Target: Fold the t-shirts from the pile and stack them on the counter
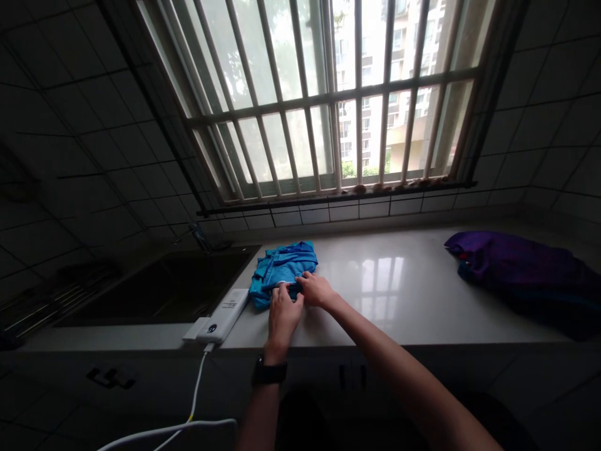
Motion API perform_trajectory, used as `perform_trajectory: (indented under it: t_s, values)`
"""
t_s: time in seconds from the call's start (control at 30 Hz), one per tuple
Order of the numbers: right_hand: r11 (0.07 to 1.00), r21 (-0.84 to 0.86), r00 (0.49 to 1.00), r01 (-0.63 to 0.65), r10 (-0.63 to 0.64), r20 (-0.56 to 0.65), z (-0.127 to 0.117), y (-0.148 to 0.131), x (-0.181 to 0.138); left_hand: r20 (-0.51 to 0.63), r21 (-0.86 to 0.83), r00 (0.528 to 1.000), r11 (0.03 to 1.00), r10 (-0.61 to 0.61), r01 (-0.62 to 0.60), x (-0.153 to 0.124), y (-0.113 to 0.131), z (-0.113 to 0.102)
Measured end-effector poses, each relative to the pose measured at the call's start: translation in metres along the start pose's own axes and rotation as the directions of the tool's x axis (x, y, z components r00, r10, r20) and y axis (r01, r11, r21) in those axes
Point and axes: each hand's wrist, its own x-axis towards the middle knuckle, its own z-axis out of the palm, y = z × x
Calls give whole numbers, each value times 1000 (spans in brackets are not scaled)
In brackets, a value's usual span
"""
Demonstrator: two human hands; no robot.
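A folded blue garment (282,266) lies on the white countertop (399,294), just right of the sink. My left hand (283,313) rests on the garment's near edge, fingers curled down onto the cloth. My right hand (317,289) lies beside it, fingertips pinching the same near edge. A dark watch sits on my left wrist. Both hands touch each other at the cloth's edge.
A dark sink (164,288) with a faucet (200,237) lies to the left. A white power bank (223,316) with a white cable (195,394) sits on the sink's rim. A purple cloth pile (511,266) lies at the right. A barred window (328,94) stands behind.
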Motion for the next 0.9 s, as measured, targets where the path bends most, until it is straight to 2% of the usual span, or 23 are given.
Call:
perform_trajectory:
  t_s: [0.2,0.27,0.37,0.47,0.57,0.63,0.77,0.9]
  values:
    - [999,-33,998,-44,45,39,-4,-6,-2,-26,241,988,960,155,-144,-25,-13,26]
    - [999,8,997,-45,44,65,-7,-3,-4,-32,281,982,945,185,-169,-30,-10,26]
    - [994,106,998,-8,1,70,-14,8,-17,2,313,986,936,168,-160,-31,-4,20]
    - [981,188,993,47,-25,-115,-20,25,-50,27,306,989,941,145,-146,-29,0,16]
    - [973,200,939,115,-41,-342,-25,47,-102,5,336,987,929,164,-156,-29,0,17]
    - [977,189,898,98,-5,-440,-29,63,-138,-12,359,984,919,177,-161,-29,0,18]
    - [989,150,851,8,72,-520,-33,96,-189,-3,375,987,915,161,-148,-28,1,18]
    - [990,137,873,-42,103,-476,-32,114,-196,56,400,996,912,70,-86,-28,9,11]
